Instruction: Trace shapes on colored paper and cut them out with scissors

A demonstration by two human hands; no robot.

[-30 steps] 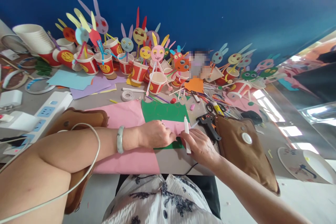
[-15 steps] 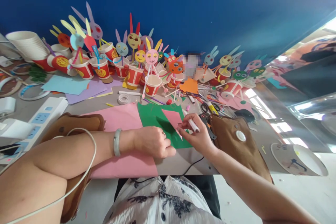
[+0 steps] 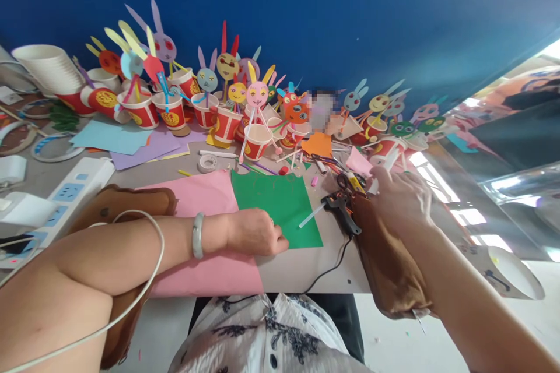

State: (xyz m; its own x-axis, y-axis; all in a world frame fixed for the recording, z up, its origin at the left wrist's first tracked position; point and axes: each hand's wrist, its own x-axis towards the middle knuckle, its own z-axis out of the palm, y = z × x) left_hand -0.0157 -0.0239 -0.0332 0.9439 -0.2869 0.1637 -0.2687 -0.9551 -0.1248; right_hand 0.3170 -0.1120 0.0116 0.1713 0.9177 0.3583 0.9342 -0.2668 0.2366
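My left hand (image 3: 258, 232) rests curled over the edges of a pink paper sheet (image 3: 196, 271) and a green paper sheet (image 3: 280, 204); what its closed fingers may hold is hidden. Over at the right, my right hand (image 3: 400, 192) has its fingers closed around a white marker (image 3: 391, 158), partly blurred. Just left of that hand, a pink paper piece (image 3: 359, 160) lies among the craft tools. Between my hands is a black glue gun (image 3: 343, 214), a clear glue stick (image 3: 310, 219) extending from it over the green sheet.
Red paper cups (image 3: 258, 141) with paper rabbit figures line the blue wall. Stacked cups (image 3: 48, 70) and a power strip (image 3: 72, 192) are at left. A brown padded pouch (image 3: 376, 268) lies beneath my right forearm. A white cable (image 3: 157, 245) crosses my left arm.
My right hand has moved right and away from the green sheet with the marker. The pink paper piece has left the green sheet for the tools at right. My left hand stays nearly still.
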